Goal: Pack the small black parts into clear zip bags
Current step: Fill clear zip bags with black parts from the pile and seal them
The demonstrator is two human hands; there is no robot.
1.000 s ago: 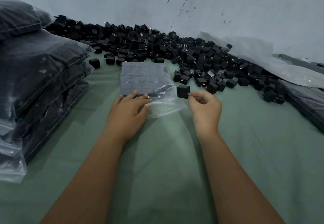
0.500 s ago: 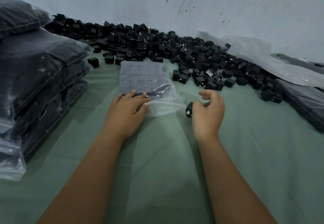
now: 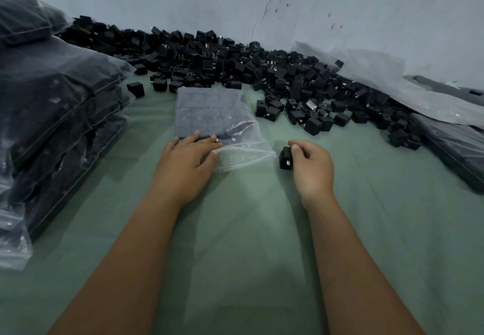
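A clear zip bag (image 3: 217, 114), partly filled with a flat grid of black parts, is laid at 12 o'clock. One black part (image 3: 285, 157) is positioned just beside its open mouth at 3 o'clock.

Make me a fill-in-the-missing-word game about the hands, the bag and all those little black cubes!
1. The right hand pinches one small ____ part.
2. The left hand rests on a clear zip ____ that lies on the green cloth.
3. The big pile of loose parts lies against the ____.
4. The stack of filled bags is on the person's ____ side.

Missing words: black; bag; wall; left
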